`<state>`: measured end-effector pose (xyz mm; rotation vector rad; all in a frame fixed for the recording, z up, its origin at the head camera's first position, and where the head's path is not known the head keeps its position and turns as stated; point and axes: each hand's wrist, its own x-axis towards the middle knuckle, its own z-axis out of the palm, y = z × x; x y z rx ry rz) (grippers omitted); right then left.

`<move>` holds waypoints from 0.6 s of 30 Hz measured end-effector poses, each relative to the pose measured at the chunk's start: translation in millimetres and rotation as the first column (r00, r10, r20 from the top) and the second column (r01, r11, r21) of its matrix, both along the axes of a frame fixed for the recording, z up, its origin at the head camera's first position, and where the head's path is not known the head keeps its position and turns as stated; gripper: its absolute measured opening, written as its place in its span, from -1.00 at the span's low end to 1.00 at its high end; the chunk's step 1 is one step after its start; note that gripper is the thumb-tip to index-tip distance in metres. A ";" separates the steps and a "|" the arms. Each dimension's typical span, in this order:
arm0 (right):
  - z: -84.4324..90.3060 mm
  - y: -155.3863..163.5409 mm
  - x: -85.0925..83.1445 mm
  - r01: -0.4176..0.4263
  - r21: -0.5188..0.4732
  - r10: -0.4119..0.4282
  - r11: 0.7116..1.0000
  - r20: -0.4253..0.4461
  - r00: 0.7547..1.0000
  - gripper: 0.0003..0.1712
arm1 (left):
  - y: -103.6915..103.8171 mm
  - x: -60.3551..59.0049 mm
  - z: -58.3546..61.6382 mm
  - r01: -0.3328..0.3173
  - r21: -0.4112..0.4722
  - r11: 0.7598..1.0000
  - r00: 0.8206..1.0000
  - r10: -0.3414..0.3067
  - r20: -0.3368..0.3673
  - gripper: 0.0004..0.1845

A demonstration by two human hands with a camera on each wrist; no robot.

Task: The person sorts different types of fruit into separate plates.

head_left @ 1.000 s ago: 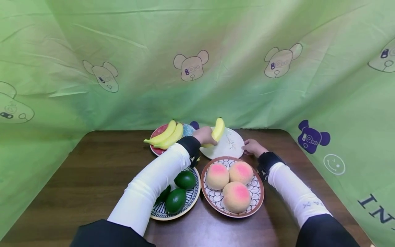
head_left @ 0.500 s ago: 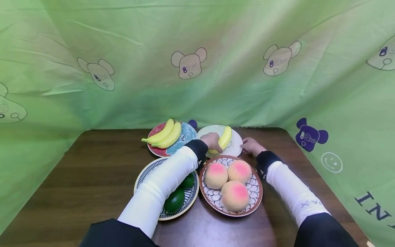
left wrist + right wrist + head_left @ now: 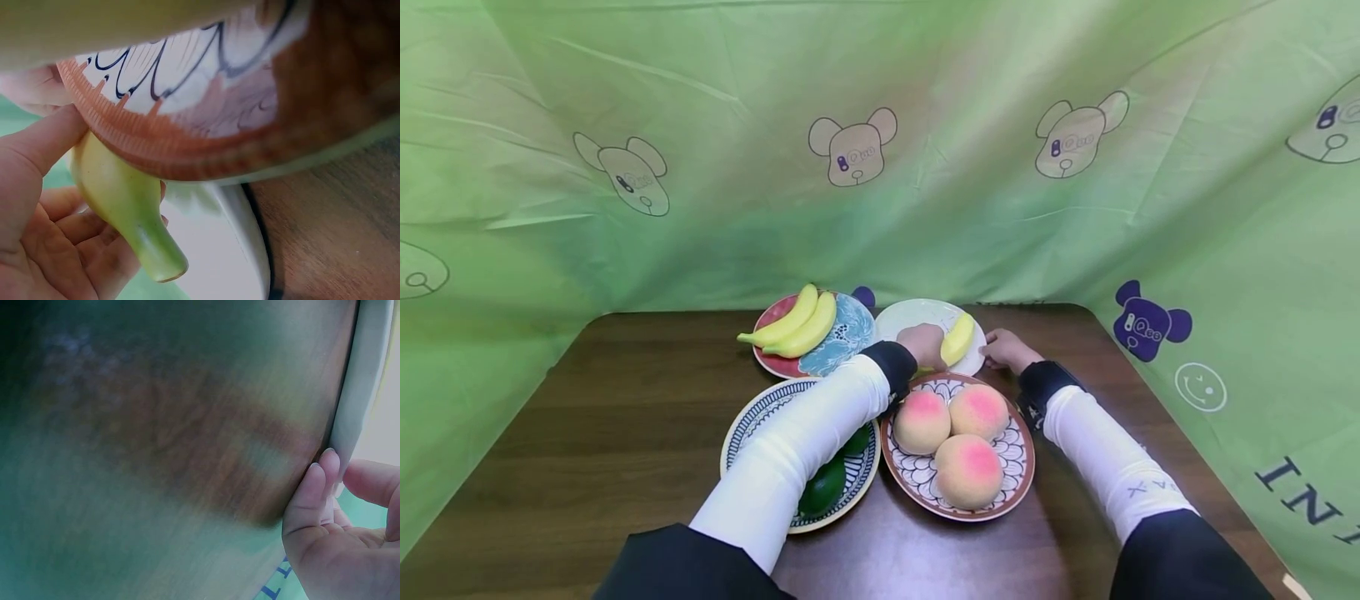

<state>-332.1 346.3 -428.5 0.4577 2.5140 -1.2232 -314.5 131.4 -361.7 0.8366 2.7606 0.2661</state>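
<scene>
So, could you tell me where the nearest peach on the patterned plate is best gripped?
Probably from above, fingers spread around the round sides of the nearest peach. Two other peaches crowd its far side, and the patterned plate rim blocks a low approach, so its top is freest.

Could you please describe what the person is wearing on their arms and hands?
Both arms wear long white sleeves ending in black wrist cuffs, with dark fabric at the upper arms. The right sleeve carries small dark markings. The left hand and right hand are bare, without gloves.
</scene>
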 end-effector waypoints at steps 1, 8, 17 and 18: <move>-0.9 0.3 -0.1 -0.003 0.000 0.003 1.000 -0.003 1.000 -0.55 | 0.5 -0.1 -0.4 0.003 -0.001 1.000 1.000 -0.003 0.000 -0.61; -14.4 12.1 -7.0 -0.037 -0.067 0.034 0.997 -0.043 0.998 -0.56 | 1.7 -1.8 -1.9 0.055 0.014 0.998 0.998 -0.056 0.021 -0.74; 22.1 -13.2 18.9 -0.021 -0.017 0.021 1.000 -0.026 0.999 -0.57 | 1.6 -5.0 -0.7 0.088 0.025 0.996 0.993 -0.089 0.078 -0.82; 22.1 -13.0 18.8 -0.021 -0.016 0.021 1.000 -0.019 1.000 -0.56 | 1.8 -5.6 -0.7 0.089 0.020 0.996 0.992 -0.091 0.092 -0.82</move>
